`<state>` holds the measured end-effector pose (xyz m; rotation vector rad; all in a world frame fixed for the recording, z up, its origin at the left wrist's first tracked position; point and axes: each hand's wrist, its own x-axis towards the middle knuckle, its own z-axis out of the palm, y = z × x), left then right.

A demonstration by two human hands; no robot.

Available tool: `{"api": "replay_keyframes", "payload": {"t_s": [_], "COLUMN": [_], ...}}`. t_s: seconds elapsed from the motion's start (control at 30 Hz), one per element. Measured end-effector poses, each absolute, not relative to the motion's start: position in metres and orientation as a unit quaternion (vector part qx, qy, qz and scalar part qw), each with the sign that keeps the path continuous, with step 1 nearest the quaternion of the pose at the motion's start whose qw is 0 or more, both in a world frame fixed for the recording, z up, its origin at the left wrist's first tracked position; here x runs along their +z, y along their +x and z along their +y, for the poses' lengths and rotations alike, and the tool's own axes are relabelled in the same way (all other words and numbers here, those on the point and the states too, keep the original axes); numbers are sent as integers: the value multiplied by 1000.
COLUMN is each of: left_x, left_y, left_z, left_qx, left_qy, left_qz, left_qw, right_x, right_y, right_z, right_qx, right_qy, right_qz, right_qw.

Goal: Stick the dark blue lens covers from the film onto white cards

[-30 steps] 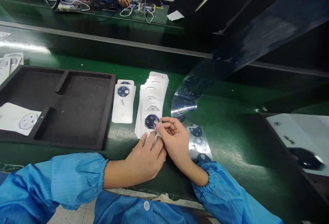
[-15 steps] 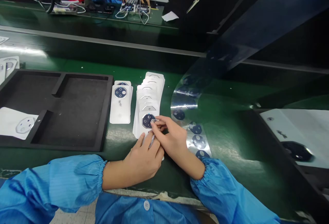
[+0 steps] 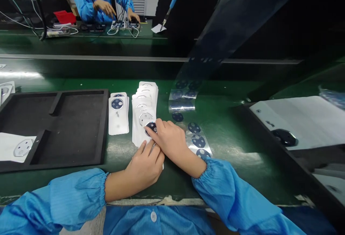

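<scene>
Blue sleeves, two bare hands together at the near end of the white panel row, close to the bench's front edge. Left forearm comes in low along that edge from the left; left hand back up, fingers loosely bent and slightly spread, pointing away from the body, laid over the lower part of the top panel. Panel corner peeks out by its knuckles. Underside hidden; can't tell if it grips.

Right forearm angles in from the front right; right hand back up, wrist just beside the left fingers, fingers curled close together, thumb stretched left across the dark octagonal piece at the panel's far end. Fingertips hidden; can't tell if it pinches anything.

Film strip with dark discs, right of the hands. Small panel stack between row and black tray's right edge.
</scene>
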<state>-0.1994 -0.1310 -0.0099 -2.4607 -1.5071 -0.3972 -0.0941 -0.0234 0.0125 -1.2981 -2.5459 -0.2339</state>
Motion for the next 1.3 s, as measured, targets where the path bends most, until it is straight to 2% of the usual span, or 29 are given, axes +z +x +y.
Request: {"api": "replay_keyframes", "payload": {"t_s": [0.13,0.23,0.43,0.57,0.7,0.77,0.87,0.97,1.1,1.3], "left_x": [-12,-14,-12,-13,-6,-1,1,-10,-18,40], "left_y": [-200,-200,-201,-201,-200,-198,-194,-192,-192,-203], "left_z": [-132,-133,-132,-131,-146,-163,-193,-219,-240,-238], "left_qx": [-139,-139,-147,-152,-124,-102,-82,-106,-162,-220], "left_qy": [-838,-839,-837,-837,-845,-857,-873,-878,-885,-862], "left_qz": [-513,-511,-515,-512,-513,-501,-475,-455,-406,-398], "left_qw": [124,127,112,119,85,65,66,107,160,223], "right_x": [19,17,-7,-17,4,23,43,41,11,-16], "right_y": [-92,-92,-89,-77,-51,-29,16,58,86,71], "right_z": [-21,-17,-6,5,33,51,68,65,53,58], "right_qx": [1,74,155,184,97,62,89,149,158,86], "right_qy": [-525,-534,-470,-355,-274,-300,-346,-328,-300,-346], "right_qz": [-849,-840,-857,-894,-939,-920,-874,-892,-918,-919], "right_qw": [55,57,147,205,186,244,330,274,203,167]}}
